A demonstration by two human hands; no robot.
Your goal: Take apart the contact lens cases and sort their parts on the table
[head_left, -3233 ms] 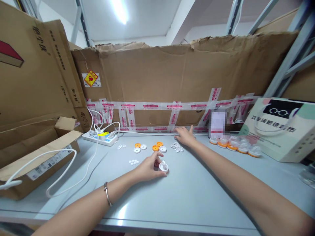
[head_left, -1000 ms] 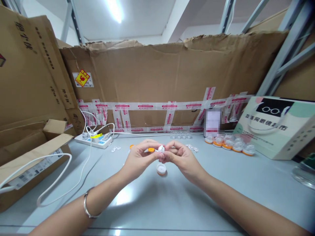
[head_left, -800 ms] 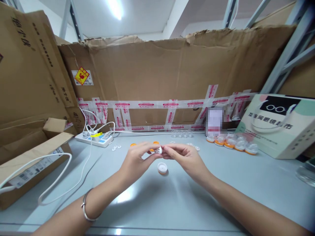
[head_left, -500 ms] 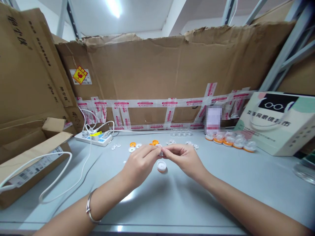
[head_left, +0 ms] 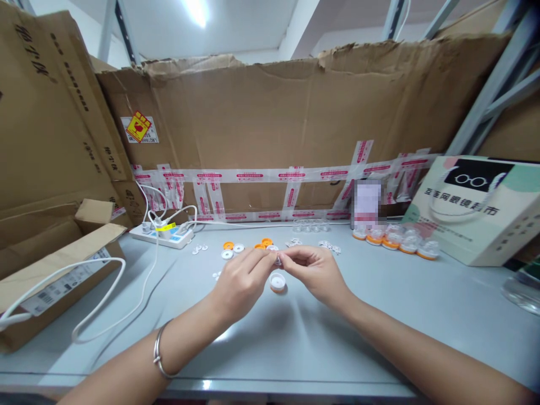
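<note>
Sitting far left of frame: open cardboard box (head_left: 44, 301), label on its front wall, white cable looping over it; power strip (head_left: 177, 238) right of that, mid-left, cables plugged in; small white discs (head_left: 199, 248) just beside it on the grey table (head_left: 304, 360).

Left of centre: orange ring (head_left: 228, 246) near two white ones; a few tiny white pieces below them, partly behind the left hand (head_left: 242, 281); bracelet (head_left: 158, 355) on that wrist, lower left.

Frame centre: both hands meet, fingertips pinched narrow on a small white part (head_left: 278, 260), mostly hidden, exact shape unclear; white-and-orange cup (head_left: 277, 282) on table just below it, open side up; orange parts (head_left: 266, 242) behind the fingers.

Right hand (head_left: 314, 270) right of centre, pinching the same part; two clusters of white pieces (head_left: 329, 246) behind it; clear domes (head_left: 311, 225) above those; orange-based, clear-topped units (head_left: 392, 242) in a row mid-right; printed bag (head_left: 468, 208) far right.
</note>
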